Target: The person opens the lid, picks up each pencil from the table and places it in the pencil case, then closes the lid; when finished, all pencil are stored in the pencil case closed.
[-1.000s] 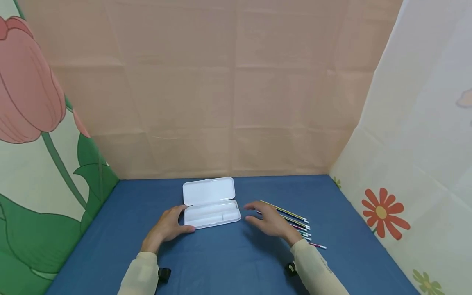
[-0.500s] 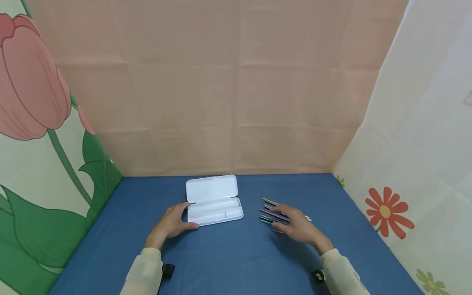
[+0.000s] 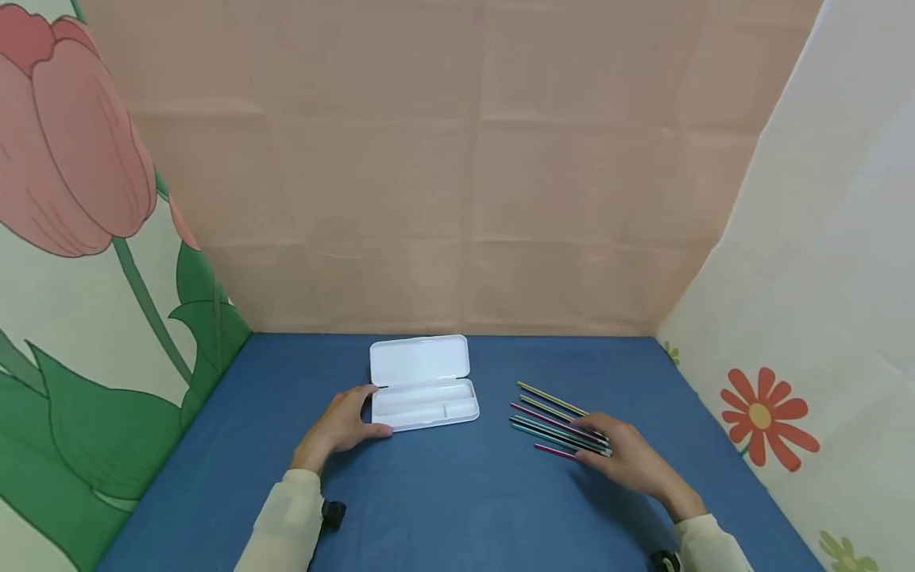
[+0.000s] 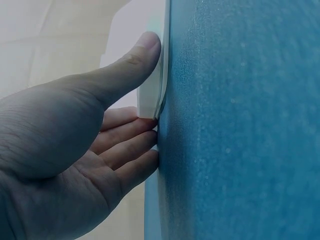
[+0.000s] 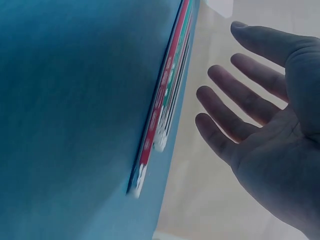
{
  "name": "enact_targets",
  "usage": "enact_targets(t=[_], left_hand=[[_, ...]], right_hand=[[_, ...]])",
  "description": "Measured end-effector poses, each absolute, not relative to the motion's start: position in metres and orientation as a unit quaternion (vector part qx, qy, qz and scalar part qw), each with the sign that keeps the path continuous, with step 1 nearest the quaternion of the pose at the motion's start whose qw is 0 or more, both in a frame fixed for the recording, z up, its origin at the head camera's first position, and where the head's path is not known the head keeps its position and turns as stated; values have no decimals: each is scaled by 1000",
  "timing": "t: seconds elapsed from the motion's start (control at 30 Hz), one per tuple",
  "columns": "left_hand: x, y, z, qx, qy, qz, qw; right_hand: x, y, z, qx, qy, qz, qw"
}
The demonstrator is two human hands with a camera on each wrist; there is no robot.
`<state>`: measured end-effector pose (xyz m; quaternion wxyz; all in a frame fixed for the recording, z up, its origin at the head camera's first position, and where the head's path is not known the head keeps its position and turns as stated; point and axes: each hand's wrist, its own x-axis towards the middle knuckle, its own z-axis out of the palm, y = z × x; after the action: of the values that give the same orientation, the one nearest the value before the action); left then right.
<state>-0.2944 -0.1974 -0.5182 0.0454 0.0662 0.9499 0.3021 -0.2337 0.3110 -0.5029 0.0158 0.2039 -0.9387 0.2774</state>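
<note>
A white pencil case (image 3: 400, 414) lies on the blue cloth with its lid (image 3: 420, 361) raised at the back. At its left end my left hand (image 3: 339, 423) grips it, thumb at the front edge and fingers behind. The left wrist view shows that thumb pressed along the side of the case (image 4: 150, 95). To the right, several thin pencils lie fanned out, among them a magenta pencil (image 3: 550, 421) and a shorter-looking red one (image 3: 554, 451). Above their right ends hovers my right hand (image 3: 632, 459). Seen from the right wrist, its fingers are spread, apart from the red pencil (image 5: 159, 100).
The blue cloth (image 3: 443, 508) covers the table. Behind it hangs a beige sheet (image 3: 372, 175). Flower-printed hangings stand at the left (image 3: 157, 357) and right (image 3: 715, 318). A dark wrist camera (image 3: 333, 514) sits under the left sleeve.
My right hand has moved right, from near the case across the pencils to their right ends, uncovering more of them. My left hand stays at the case. The head view has shifted slightly.
</note>
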Motion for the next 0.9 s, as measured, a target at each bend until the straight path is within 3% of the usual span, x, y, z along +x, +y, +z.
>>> enact_targets(t=[0.9], left_hand=[[-293,-197,-516,58,949,305,46]], right_hand=[[-219,341,-517,199,-934,294,-36]])
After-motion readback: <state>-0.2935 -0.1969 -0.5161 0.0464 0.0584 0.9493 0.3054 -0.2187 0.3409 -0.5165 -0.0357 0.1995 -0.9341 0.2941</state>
